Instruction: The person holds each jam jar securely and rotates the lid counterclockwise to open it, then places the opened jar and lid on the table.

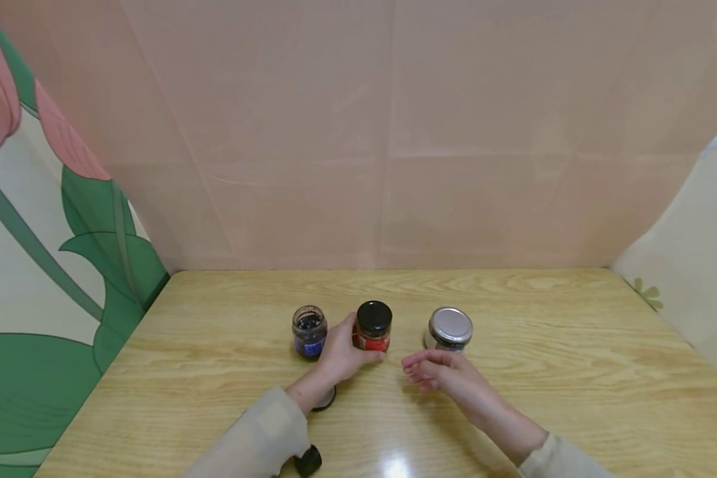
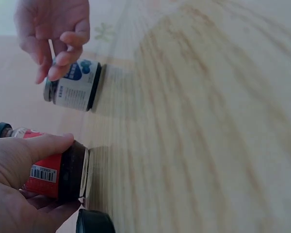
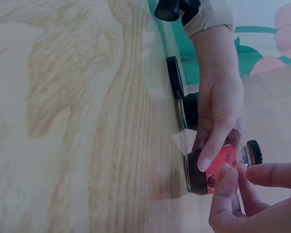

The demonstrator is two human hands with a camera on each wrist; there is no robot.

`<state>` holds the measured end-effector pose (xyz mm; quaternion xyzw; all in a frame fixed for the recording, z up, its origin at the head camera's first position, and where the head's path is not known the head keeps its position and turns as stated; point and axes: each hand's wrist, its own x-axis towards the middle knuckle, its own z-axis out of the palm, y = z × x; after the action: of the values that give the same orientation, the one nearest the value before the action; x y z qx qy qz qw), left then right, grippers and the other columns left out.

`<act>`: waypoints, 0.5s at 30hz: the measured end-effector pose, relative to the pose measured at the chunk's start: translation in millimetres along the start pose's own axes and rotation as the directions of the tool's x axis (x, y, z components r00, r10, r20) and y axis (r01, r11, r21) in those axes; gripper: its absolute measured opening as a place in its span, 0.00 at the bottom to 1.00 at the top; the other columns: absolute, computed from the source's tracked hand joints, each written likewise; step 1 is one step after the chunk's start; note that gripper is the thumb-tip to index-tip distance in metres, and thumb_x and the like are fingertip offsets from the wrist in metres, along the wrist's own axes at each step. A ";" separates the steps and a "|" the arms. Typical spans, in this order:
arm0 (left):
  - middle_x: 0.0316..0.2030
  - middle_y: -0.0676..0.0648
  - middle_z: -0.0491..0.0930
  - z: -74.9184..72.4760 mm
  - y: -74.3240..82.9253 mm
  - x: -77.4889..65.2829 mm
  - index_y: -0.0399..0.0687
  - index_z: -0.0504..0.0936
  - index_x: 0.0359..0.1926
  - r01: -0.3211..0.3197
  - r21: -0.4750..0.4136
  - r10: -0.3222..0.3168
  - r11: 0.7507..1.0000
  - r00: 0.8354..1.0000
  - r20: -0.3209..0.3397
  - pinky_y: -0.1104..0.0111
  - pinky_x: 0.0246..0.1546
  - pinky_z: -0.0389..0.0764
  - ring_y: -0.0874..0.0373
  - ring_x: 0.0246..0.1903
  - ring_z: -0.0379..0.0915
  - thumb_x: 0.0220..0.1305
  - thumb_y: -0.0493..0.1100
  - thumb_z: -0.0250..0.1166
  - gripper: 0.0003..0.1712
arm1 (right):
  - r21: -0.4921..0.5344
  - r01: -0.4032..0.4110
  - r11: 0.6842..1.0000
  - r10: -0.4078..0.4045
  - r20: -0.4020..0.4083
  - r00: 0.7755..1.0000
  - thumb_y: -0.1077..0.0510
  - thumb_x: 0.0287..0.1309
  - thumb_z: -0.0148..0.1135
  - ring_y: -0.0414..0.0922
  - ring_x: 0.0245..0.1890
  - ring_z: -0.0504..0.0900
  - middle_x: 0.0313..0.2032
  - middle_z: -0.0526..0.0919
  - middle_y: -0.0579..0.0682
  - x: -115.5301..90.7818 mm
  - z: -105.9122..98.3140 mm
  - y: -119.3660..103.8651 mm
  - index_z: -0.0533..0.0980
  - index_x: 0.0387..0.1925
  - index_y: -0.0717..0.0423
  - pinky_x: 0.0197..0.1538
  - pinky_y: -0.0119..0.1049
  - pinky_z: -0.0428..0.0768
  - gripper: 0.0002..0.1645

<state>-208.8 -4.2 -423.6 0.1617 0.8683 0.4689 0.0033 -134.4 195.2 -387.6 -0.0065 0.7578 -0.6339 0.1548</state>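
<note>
1. Red-labelled jar was seen upright near the middle of the wooden table, black lid in place; whether its base was pressed to the wood could not be told for certain.
2. Jar was gripped by the left hand; thumb was laid along the near side, fingers passed behind.
3. Right hand was held above the table, apart from the jar; nothing was gripped; fingers were loosely bent, with a modest gap left to the thumb.
4. Silver-lidded jar was noted just beyond the right hand; blue-labelled jar, lidless and dark inside, was noted just beside the left; a loose lid was partly hidden by the left forearm.
5. Step in hand was judged to be the steadying of the red-labelled jar for opening; its lid was not yet removed.
6. Next move was judged to call for the right fingers to be brought over the black lid and closed round its rim; firm hold by the left was thought needed against slipping.
</note>
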 end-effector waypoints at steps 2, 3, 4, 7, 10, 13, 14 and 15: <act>0.47 0.40 0.82 -0.4 -0.1 0.9 0.41 0.74 0.53 0.007 0.006 -0.007 1.000 1.000 0.003 0.55 0.52 0.77 0.46 0.49 0.78 0.41 0.41 0.80 0.37 | 0.001 0.001 1.000 -0.001 0.001 1.000 0.61 0.62 0.54 0.45 0.41 0.83 0.44 0.83 0.59 -0.1 0.1 -1.1 0.74 0.50 0.73 0.44 0.36 0.80 0.20; 0.47 0.40 0.82 -0.7 -0.1 1.3 0.41 0.74 0.53 0.008 0.007 -0.008 1.000 1.000 0.005 0.56 0.51 0.78 0.47 0.48 0.79 0.41 0.41 0.80 0.36 | 0.001 0.001 1.000 -0.001 0.001 1.000 0.61 0.63 0.53 0.45 0.41 0.83 0.44 0.83 0.59 -0.2 0.1 -1.7 0.74 0.50 0.73 0.44 0.36 0.80 0.20; 0.46 0.41 0.83 -1.1 -0.1 1.6 0.41 0.75 0.52 0.006 0.011 -0.006 1.000 1.000 0.007 0.57 0.50 0.79 0.47 0.47 0.79 0.40 0.41 0.80 0.36 | 0.002 0.001 1.000 -0.001 0.001 1.000 0.61 0.63 0.53 0.45 0.41 0.83 0.44 0.83 0.59 -0.4 0.2 -2.3 0.74 0.50 0.73 0.44 0.36 0.80 0.20; 0.42 0.43 0.83 -4.2 1.6 0.8 0.42 0.77 0.49 -0.008 0.029 0.007 1.000 1.000 0.026 0.62 0.44 0.80 0.51 0.42 0.80 0.38 0.41 0.81 0.34 | 0.004 0.008 1.000 -0.008 0.001 1.000 0.61 0.63 0.52 0.44 0.41 0.82 0.44 0.83 0.58 -1.4 0.3 -3.3 0.74 0.50 0.74 0.44 0.35 0.80 0.20; 0.40 0.46 0.83 -8.6 5.2 -2.3 0.42 0.79 0.47 -0.039 0.042 0.036 0.998 0.997 0.074 0.66 0.39 0.81 0.54 0.38 0.80 0.37 0.42 0.82 0.32 | 0.012 0.019 1.000 -0.019 -0.024 1.000 0.61 0.63 0.53 0.44 0.41 0.82 0.44 0.83 0.58 -3.4 -0.2 -4.8 0.73 0.50 0.74 0.44 0.36 0.80 0.19; 0.39 0.49 0.84 -12.5 9.8 -6.7 0.45 0.80 0.46 -0.068 0.042 0.062 0.997 0.991 0.121 0.69 0.36 0.80 0.58 0.37 0.80 0.37 0.45 0.81 0.31 | 0.027 0.023 0.999 -0.020 -0.100 0.995 0.62 0.63 0.53 0.42 0.39 0.82 0.43 0.84 0.56 -6.1 -1.3 -10.3 0.74 0.49 0.72 0.44 0.36 0.80 0.18; 0.38 0.50 0.84 -13.8 11.7 -8.2 0.47 0.80 0.45 -0.069 0.030 0.064 0.997 0.989 0.131 0.69 0.35 0.80 0.59 0.36 0.80 0.37 0.46 0.81 0.30 | 0.030 0.030 0.999 -0.025 -0.130 0.991 0.62 0.63 0.54 0.42 0.39 0.82 0.42 0.84 0.55 -7.1 -1.8 -12.5 0.74 0.49 0.72 0.44 0.37 0.80 0.18; 0.37 0.51 0.84 -15.0 13.1 -9.5 0.47 0.81 0.44 -0.069 0.017 0.066 0.997 0.988 0.139 0.70 0.34 0.80 0.59 0.36 0.80 0.37 0.48 0.81 0.30 | 0.036 0.038 0.999 -0.031 -0.163 0.986 0.62 0.63 0.54 0.41 0.38 0.82 0.40 0.85 0.53 -7.9 -2.4 -15.2 0.75 0.48 0.71 0.44 0.36 0.80 0.17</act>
<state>-198.6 -12.4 -405.9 0.2232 0.8650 0.4470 0.0456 -130.2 196.1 -370.9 0.0349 0.7552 -0.6494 0.0818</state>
